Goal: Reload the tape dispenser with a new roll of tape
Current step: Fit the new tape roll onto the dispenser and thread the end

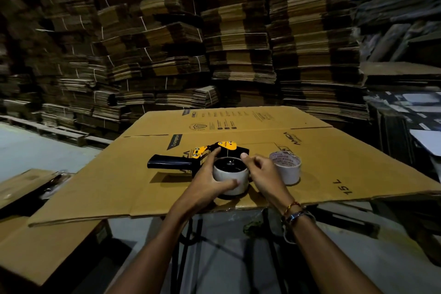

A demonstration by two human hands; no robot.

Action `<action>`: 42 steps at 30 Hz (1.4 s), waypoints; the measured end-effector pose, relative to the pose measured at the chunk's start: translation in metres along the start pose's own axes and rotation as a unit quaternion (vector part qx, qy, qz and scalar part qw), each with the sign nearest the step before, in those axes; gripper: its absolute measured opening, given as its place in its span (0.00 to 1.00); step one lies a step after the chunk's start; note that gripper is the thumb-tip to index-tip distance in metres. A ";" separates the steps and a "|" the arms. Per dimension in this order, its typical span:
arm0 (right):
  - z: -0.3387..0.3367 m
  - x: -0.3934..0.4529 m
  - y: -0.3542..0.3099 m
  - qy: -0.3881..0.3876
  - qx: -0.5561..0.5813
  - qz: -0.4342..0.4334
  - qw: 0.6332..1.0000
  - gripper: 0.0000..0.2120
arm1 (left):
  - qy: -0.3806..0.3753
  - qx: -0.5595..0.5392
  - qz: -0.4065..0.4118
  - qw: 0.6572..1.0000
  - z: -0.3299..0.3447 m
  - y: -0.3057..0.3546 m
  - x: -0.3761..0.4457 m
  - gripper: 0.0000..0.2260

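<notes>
A black and yellow tape dispenser (191, 157) lies on its side on a flattened cardboard sheet (143, 179), handle pointing left. A white roll (235, 178) sits on the dispenser's hub, its black centre facing up. My left hand (210, 180) grips this roll from the left, thumb across its front and forefinger stretched to the yellow head. My right hand (261, 173) pinches the roll's right rim with curled fingers. A second roll (286, 169), with a printed core, stands on the cardboard just right of my right hand.
Tall stacks of flattened cartons (214, 43) wall off the back. More flat cardboard (35, 246) lies lower left with a dark tool on it. Table legs and grey floor (226, 258) show below the sheet's near edge. Shelving with boards stands at right (405, 114).
</notes>
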State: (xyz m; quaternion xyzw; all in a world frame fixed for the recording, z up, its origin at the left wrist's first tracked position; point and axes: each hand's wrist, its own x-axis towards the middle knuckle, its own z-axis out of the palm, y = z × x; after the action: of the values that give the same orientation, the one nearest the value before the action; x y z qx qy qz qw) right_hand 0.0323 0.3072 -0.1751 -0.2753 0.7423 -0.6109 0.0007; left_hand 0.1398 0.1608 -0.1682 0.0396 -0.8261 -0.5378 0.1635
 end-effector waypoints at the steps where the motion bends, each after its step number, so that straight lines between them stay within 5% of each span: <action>1: 0.000 -0.001 0.001 0.013 -0.003 -0.006 1.000 0.22 | 0.005 0.012 0.002 1.000 0.000 0.000 0.000 0.44; 5: -0.001 -0.006 0.005 0.037 0.024 -0.012 0.999 0.24 | 0.026 0.022 0.004 0.999 0.000 -0.004 -0.001 0.49; 11: -0.005 -0.009 0.006 0.048 0.066 -0.021 0.996 0.13 | 0.071 0.074 0.020 0.995 0.005 -0.005 -0.001 0.52; 16: -0.003 -0.004 0.006 0.012 0.038 -0.005 0.999 0.16 | 0.110 0.103 0.023 0.988 0.012 -0.003 -0.002 0.53; 25: -0.005 -0.007 -0.001 0.017 0.042 0.013 0.999 0.15 | 0.319 0.099 0.024 0.942 0.040 -0.007 -0.029 0.29; 29: -0.006 -0.011 -0.004 0.016 0.073 0.014 0.997 0.14 | 0.307 0.077 0.037 0.948 0.035 -0.006 -0.032 0.25; 35: -0.006 -0.012 -0.006 0.009 0.060 -0.001 0.998 0.15 | 0.178 0.136 0.006 0.975 0.028 0.006 -0.022 0.49; 42: -0.005 -0.001 0.001 0.000 0.067 0.035 0.997 0.11 | 0.070 0.094 -0.036 0.992 0.007 0.007 -0.008 0.49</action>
State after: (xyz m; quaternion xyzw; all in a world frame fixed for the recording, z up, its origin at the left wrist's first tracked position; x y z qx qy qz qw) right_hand 0.0309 0.3124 -0.1747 -0.2485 0.7087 -0.6590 0.0407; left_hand 0.1458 0.1722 -0.1663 0.1217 -0.8577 -0.4592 0.1968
